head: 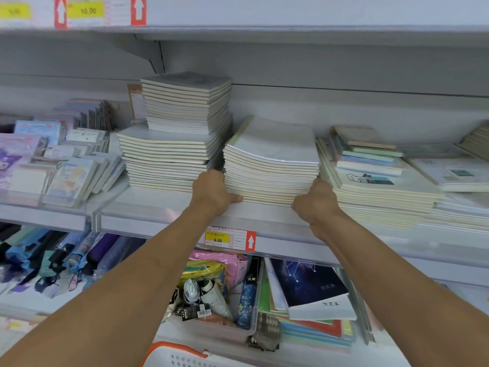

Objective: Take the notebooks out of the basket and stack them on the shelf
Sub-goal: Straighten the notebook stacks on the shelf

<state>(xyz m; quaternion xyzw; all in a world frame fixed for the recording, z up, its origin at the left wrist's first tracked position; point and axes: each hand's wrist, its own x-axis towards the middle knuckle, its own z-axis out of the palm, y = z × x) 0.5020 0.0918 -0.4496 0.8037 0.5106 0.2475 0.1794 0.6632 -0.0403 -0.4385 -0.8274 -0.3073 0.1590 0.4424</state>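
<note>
— Where are the notebooks?

— On the shelf [164, 207], in a thick stack [270, 170] with pale page edges facing us. Its top cover curls up at the back left. It sits between two other piles: a taller pile [174, 144] just to its left, with a smaller block of books on top, and a lower pile [375, 192] touching its right side.

— And the hands?

— Both are up at the stack, one at each lower front corner. The left hand [214, 192] is at the left corner, in the gap beside the taller pile. Its thumb lies flat under the bottom edge and the fingers curl round the side, so that grip is grasping the stack. The right hand [315, 201] is at the right corner, knuckles toward us, fingers bent in against the bottom books. It looks clenched on them too, though the fingertips are hidden.

— Is the stack lifted?

— I cannot tell. Its bottom edge is right at the shelf surface.

— The basket?

— Only its rim shows, white with an orange edge [185, 353], at the bottom, well below the hands.

— Anything else?

— A yellow price tag [230, 239] reading 6.00 on the shelf lip below the stack. Under that, a dark starry book [309, 284] lies on coloured ones.
</note>
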